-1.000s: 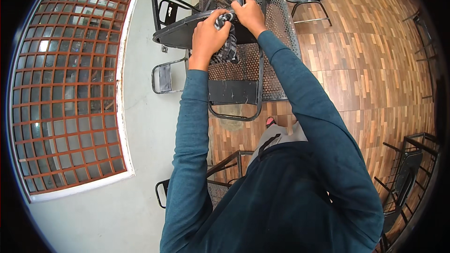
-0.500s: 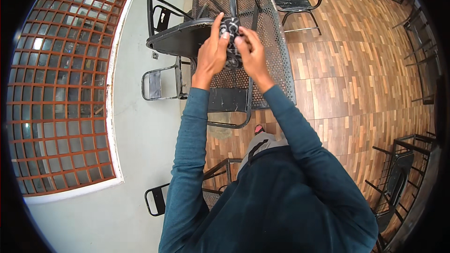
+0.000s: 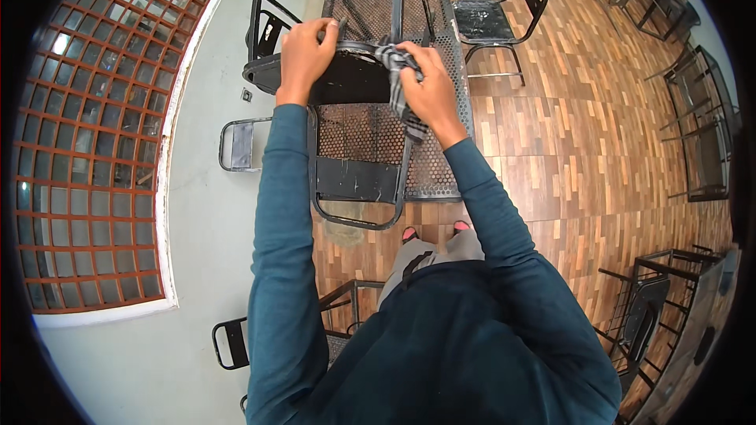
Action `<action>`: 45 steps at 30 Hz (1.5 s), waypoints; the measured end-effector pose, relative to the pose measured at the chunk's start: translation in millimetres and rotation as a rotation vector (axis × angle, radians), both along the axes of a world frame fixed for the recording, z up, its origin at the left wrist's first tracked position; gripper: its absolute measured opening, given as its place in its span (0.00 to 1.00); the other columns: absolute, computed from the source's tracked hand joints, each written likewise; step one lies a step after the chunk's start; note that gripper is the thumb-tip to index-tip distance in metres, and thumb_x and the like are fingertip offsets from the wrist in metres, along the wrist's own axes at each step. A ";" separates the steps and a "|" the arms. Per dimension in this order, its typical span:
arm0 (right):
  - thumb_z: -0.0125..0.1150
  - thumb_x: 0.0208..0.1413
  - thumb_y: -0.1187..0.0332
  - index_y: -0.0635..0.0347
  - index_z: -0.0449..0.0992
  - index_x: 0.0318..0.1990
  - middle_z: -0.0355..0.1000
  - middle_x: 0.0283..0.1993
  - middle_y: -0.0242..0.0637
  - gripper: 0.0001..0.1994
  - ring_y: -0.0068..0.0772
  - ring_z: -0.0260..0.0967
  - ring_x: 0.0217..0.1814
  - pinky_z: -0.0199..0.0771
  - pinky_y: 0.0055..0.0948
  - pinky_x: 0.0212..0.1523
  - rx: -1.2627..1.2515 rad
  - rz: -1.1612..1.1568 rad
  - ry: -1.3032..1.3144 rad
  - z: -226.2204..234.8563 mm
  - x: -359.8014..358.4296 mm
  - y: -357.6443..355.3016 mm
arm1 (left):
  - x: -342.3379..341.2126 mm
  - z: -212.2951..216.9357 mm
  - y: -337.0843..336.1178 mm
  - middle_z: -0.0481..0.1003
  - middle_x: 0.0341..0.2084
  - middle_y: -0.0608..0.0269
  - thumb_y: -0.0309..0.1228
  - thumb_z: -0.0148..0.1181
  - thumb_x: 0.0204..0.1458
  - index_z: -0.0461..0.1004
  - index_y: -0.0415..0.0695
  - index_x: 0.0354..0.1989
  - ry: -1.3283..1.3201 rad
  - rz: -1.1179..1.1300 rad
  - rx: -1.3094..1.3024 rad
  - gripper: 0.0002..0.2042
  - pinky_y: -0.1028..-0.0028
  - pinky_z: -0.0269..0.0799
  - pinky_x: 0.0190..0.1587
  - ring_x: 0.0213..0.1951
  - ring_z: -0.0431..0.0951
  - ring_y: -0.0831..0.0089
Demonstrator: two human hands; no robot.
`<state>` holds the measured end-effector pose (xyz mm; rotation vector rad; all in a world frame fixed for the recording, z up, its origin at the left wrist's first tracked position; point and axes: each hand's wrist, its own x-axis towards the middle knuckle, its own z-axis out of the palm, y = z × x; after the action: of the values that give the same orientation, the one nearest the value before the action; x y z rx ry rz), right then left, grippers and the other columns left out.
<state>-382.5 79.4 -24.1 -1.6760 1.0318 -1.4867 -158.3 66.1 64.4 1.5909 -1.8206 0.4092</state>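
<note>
Both hands have spread apart since half a second ago, the left hand point(image 3: 305, 51) now clamped on the upturned black metal chair's curved rim point(image 3: 346, 79), the right hand point(image 3: 425, 88) fisted round a grey checked cloth point(image 3: 398, 86) wiping it, above the perforated black metal table point(image 3: 441, 165) and wood-plank floor point(image 3: 567, 149).

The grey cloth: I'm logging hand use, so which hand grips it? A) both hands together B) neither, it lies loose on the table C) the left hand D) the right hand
D: the grey cloth is bunched in the right hand and trails below the wrist, while the left hand grips the black metal chair apart from it.
</note>
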 end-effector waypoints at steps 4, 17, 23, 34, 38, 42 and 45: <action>0.64 0.60 0.56 0.43 0.80 0.55 0.74 0.47 0.39 0.17 0.48 0.78 0.46 0.78 0.41 0.44 -0.066 -0.015 0.282 22.0 12.6 -1.2 | 4.3 -23.1 -9.5 0.82 0.28 0.50 0.43 0.49 0.64 0.84 0.43 0.29 -0.075 0.166 0.355 0.21 0.52 0.72 0.45 0.35 0.81 0.49; 0.65 0.60 0.60 0.46 0.81 0.52 0.72 0.46 0.40 0.14 0.51 0.78 0.41 0.77 0.46 0.38 -0.240 -0.037 0.429 12.6 30.9 -16.4 | 20.9 -43.9 -23.9 0.81 0.23 0.51 0.39 0.47 0.62 0.81 0.41 0.21 -0.339 0.165 0.109 0.22 0.50 0.71 0.39 0.31 0.82 0.50; 0.65 0.61 0.66 0.53 0.80 0.50 0.73 0.46 0.41 0.11 0.53 0.77 0.41 0.76 0.46 0.39 -0.201 -0.014 0.326 2.5 24.1 -14.3 | 10.1 -39.2 -15.4 0.81 0.25 0.56 0.33 0.49 0.62 0.79 0.43 0.30 -0.426 0.126 0.123 0.13 0.51 0.72 0.33 0.30 0.81 0.53; 0.66 0.58 0.69 0.50 0.80 0.51 0.73 0.49 0.40 0.13 0.53 0.76 0.45 0.77 0.44 0.44 -0.346 0.075 0.299 16.6 29.0 -15.7 | 9.0 -42.7 -12.4 0.79 0.22 0.61 0.32 0.53 0.57 0.76 0.47 0.29 -0.561 0.153 0.058 0.08 0.53 0.71 0.32 0.30 0.81 0.57; 0.64 0.60 0.68 0.49 0.80 0.52 0.75 0.48 0.40 0.12 0.53 0.77 0.45 0.77 0.44 0.44 -0.214 0.060 0.327 19.3 25.8 -12.8 | 9.2 -43.1 -10.2 0.79 0.22 0.60 0.31 0.52 0.57 0.76 0.47 0.29 -0.571 0.163 0.058 0.08 0.53 0.71 0.32 0.30 0.81 0.56; 0.64 0.61 0.66 0.48 0.81 0.52 0.75 0.48 0.40 0.12 0.52 0.77 0.44 0.77 0.45 0.44 -0.291 0.066 0.318 34.8 34.6 -18.4 | 7.4 -42.9 -14.9 0.79 0.21 0.60 0.32 0.53 0.57 0.75 0.47 0.29 -0.548 0.167 0.061 0.07 0.53 0.71 0.31 0.29 0.81 0.57; 0.65 0.60 0.67 0.49 0.80 0.51 0.75 0.49 0.39 0.12 0.53 0.76 0.44 0.77 0.44 0.44 -0.364 0.082 0.310 25.3 37.4 -20.9 | 12.8 -42.6 -14.4 0.79 0.21 0.61 0.32 0.53 0.57 0.75 0.47 0.29 -0.556 0.161 0.048 0.07 0.53 0.71 0.31 0.29 0.81 0.57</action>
<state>-345.1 58.4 1.1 -2.2335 0.8686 -1.4543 -145.5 51.7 21.8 1.7847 -2.1137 0.9668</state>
